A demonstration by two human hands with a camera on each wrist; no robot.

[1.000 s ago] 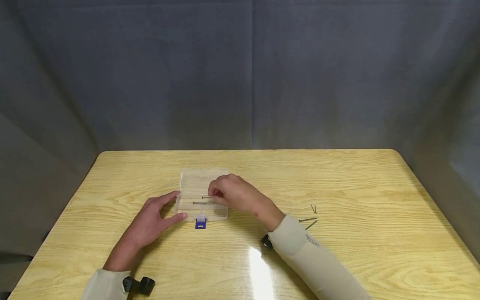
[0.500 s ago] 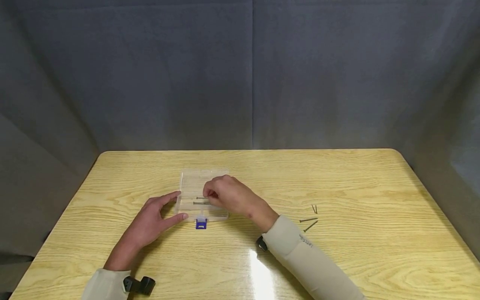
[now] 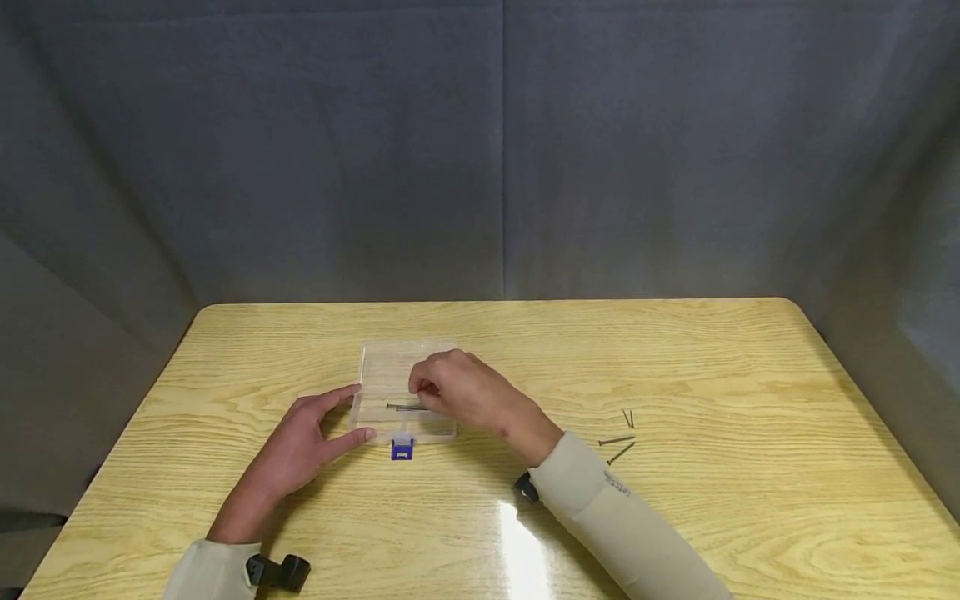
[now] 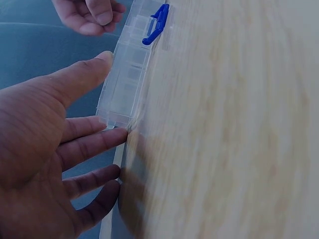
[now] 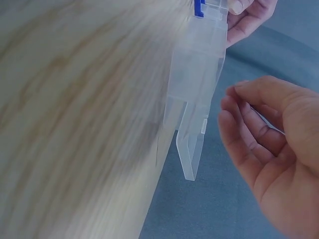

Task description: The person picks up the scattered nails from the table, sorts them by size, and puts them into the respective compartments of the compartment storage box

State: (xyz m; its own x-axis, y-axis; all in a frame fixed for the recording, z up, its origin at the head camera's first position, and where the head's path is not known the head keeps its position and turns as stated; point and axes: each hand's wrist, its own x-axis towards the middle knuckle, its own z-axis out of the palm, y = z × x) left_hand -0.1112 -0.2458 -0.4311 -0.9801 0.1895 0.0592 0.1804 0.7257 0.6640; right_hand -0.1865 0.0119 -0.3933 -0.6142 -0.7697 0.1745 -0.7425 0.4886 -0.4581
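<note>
We see a small clear plastic box [image 3: 397, 379] with a blue latch [image 3: 402, 449] lying open on the wooden table [image 3: 675, 350], a little left of the middle. The latch is on the near edge of the box, toward the person. Inside the box lie dark nails [image 3: 405, 407], pointing left to right.

The right hand [image 3: 465, 392] is just above the box, over the right part of it. Its fingers are loosely curled and a little apart from the thumb. In the right wrist view we see a thin dark line behind the fingers [image 5: 244, 134], but we cannot tell if it is a nail that they hold, so the grip is not clear to us.

The left hand [image 3: 307, 437] rests on the table at the left side of the box. Its fingers are straight and spread. The thumb [image 4: 82, 74] touches the near left side of the box, and the index finger reaches the left edge farther back.

More nails [image 3: 621, 437] lie loose on the table, well apart from the box, to the right of the right forearm.
</note>
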